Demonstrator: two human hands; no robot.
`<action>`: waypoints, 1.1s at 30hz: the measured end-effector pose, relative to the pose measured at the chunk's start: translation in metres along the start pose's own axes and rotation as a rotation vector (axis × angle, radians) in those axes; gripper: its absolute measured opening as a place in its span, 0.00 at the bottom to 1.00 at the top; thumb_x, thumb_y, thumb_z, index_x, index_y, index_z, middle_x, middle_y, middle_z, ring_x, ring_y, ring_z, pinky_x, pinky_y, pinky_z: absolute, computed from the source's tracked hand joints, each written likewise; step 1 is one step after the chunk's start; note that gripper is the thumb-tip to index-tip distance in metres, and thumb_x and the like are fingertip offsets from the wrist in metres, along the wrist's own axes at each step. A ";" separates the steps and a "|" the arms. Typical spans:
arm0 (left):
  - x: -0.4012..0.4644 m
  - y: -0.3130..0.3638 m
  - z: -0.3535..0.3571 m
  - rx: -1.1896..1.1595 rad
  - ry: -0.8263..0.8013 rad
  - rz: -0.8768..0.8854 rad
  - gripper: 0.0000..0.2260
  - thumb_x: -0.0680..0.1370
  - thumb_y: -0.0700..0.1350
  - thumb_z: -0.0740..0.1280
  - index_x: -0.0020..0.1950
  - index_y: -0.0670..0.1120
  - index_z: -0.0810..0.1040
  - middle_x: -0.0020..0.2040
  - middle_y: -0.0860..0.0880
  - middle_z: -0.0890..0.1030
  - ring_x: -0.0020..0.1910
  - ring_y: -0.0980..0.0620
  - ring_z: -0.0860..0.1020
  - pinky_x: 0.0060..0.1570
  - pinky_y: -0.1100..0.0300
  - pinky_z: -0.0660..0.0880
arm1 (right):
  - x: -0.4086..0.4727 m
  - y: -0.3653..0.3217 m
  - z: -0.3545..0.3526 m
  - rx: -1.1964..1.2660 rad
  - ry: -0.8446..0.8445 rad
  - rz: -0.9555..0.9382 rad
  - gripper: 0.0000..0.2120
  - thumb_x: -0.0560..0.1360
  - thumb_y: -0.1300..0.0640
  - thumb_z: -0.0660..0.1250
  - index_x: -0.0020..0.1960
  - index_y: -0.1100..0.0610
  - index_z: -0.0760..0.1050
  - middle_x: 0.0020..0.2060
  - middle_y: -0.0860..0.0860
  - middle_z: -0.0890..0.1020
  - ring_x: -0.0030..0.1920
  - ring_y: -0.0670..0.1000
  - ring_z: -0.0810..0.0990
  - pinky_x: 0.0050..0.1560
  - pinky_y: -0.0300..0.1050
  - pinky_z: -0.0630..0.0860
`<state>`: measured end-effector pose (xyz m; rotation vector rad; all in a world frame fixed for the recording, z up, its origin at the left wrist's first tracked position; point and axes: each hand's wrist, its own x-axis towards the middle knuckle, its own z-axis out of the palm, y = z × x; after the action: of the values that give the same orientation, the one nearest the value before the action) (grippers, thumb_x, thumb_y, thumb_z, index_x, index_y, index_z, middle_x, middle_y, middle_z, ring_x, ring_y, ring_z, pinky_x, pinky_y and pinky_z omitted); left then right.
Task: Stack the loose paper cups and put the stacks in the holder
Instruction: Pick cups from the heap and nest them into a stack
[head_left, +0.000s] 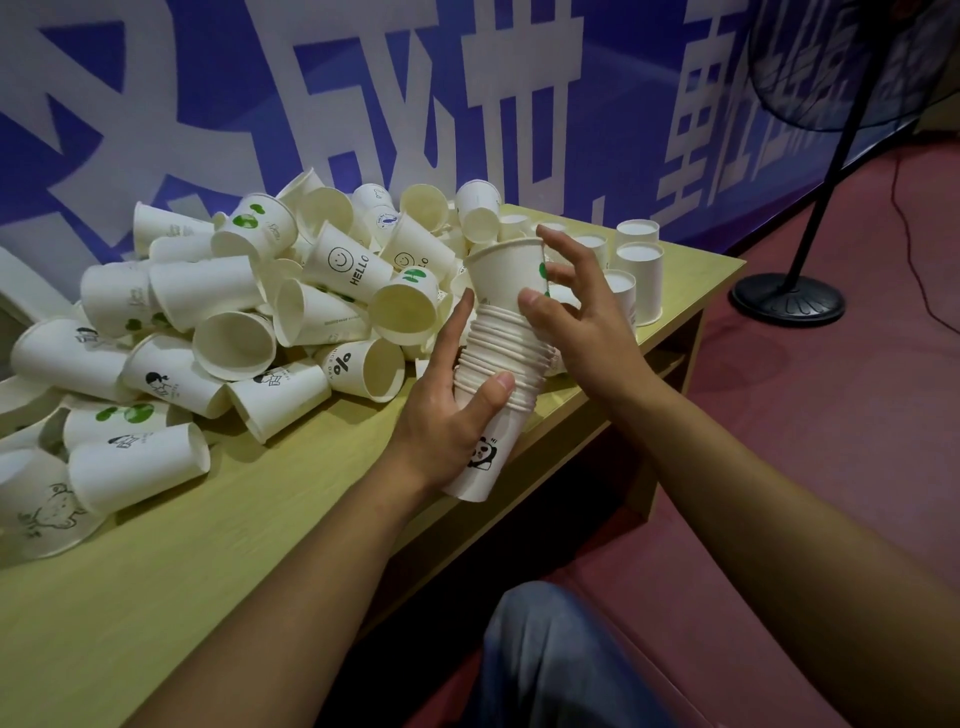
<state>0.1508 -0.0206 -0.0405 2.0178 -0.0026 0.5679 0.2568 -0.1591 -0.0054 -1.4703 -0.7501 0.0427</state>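
My left hand (451, 410) grips a stack of white paper cups (493, 364) around its middle, held upright over the table's front right edge; a panda print shows on the bottom cup. My right hand (571, 306) rests its thumb and fingertips on the top cup (506, 275), which sits only partly down in the stack. A big heap of loose printed cups (249, 312) covers the left and back of the table. No holder is visible.
Several upside-down cups (640, 270) stand at the table's back right corner. The yellow-green table (218, 561) ends at a right edge beside red floor. A black fan stand (788, 299) is on the floor at right, and my knee (550, 649) is below.
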 end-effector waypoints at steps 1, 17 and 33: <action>-0.001 0.001 0.000 -0.004 0.009 0.011 0.35 0.72 0.63 0.64 0.77 0.67 0.53 0.69 0.62 0.72 0.62 0.66 0.76 0.57 0.68 0.75 | 0.000 -0.001 0.001 0.010 0.003 0.002 0.24 0.80 0.53 0.66 0.72 0.42 0.62 0.56 0.39 0.70 0.52 0.42 0.78 0.42 0.31 0.77; -0.008 -0.011 -0.019 -0.079 0.188 -0.008 0.38 0.73 0.62 0.65 0.81 0.60 0.54 0.75 0.50 0.69 0.62 0.56 0.79 0.56 0.55 0.80 | 0.004 0.034 -0.007 -0.880 -0.084 -0.097 0.21 0.78 0.53 0.67 0.71 0.43 0.72 0.71 0.47 0.72 0.73 0.51 0.65 0.74 0.57 0.59; -0.012 -0.007 -0.018 -0.048 0.187 0.021 0.35 0.73 0.61 0.65 0.79 0.62 0.56 0.71 0.53 0.73 0.61 0.57 0.79 0.57 0.58 0.78 | 0.007 0.032 -0.018 -0.956 -0.137 0.062 0.31 0.73 0.43 0.73 0.72 0.40 0.67 0.67 0.51 0.71 0.68 0.55 0.67 0.67 0.57 0.68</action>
<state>0.1343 -0.0046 -0.0438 1.9140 0.0749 0.7617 0.2845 -0.1668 -0.0301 -2.4158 -0.8843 -0.1970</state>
